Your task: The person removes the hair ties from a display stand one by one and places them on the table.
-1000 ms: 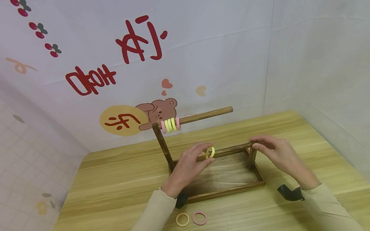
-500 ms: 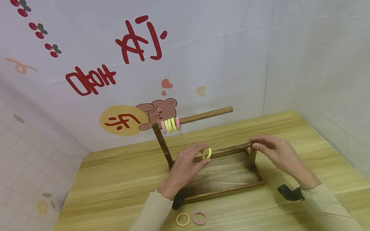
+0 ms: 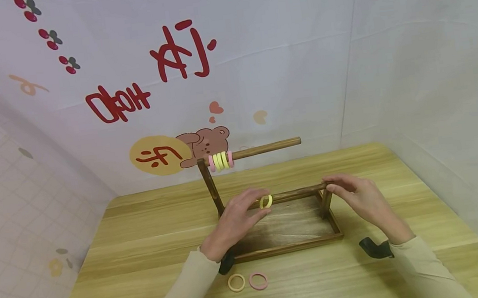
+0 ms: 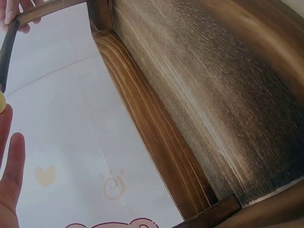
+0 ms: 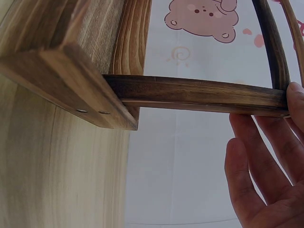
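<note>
The left hand (image 3: 236, 219) pinched a yellow ring (image 3: 271, 201) around the rack (image 3: 287, 250)'s lower rod (image 3: 298, 193). The right hand (image 3: 364, 201) gripped the top of the rack's short post (image 3: 326, 204). Other rings (image 3: 219, 161) hung on the rack's upper rod (image 3: 270, 147); two more (image 3: 237, 291) lay before the rack.

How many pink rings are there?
3: a left pink ring and a right pink ring, both around the upper bar, and a third pink ring on the table.

pinched ring (image 3: 270, 202): yellow | rack (image 3: 294, 221): brown | sleeves (image 3: 179, 288): cream | tabletop (image 3: 151, 239): yellowish, wood-grained
</note>
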A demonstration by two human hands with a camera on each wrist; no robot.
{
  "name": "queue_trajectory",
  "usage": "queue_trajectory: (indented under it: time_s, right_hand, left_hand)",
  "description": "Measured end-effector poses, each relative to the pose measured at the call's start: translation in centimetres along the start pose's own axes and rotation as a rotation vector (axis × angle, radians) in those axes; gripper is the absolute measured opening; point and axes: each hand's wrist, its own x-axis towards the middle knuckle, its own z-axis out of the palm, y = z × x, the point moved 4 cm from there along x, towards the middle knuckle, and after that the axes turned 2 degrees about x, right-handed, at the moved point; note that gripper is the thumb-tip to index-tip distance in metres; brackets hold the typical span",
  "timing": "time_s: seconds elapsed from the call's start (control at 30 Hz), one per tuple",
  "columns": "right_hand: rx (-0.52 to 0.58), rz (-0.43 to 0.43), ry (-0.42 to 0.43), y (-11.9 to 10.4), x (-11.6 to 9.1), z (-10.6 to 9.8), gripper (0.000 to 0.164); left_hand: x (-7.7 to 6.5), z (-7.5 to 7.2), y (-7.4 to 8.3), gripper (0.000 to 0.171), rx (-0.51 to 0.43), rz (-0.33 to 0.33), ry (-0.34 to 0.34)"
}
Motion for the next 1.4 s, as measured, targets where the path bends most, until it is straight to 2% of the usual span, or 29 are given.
queue_trajectory:
  time_s: [0.1, 0.33, 0.57, 1.4]
  right_hand:
    - [0.0, -0.002, 0.0, 0.0, 0.0, 0.0, 0.025]
    - [0.014, -0.003, -0.001, -0.1, 0.0, -0.1, 0.026]
    - [0.017, -0.001, -0.005, -0.1, 0.0, -0.1, 0.025]
    - [0.015, -0.002, -0.002, -0.1, 0.0, 0.0, 0.026]
  left_hand:
    - [-0.1, 0.0, 0.2, 0.041, 0.005, -0.005, -0.013]
    - [-0.3, -0.1, 0.9, 0.041, 0.067, 0.038, -0.001]
    - [-0.4, -0.1, 1.2, 0.038, 0.072, 0.065, -0.003]
    - [-1.3, -0.1, 3.0, 0.043, 0.113, 0.153, 0.003]
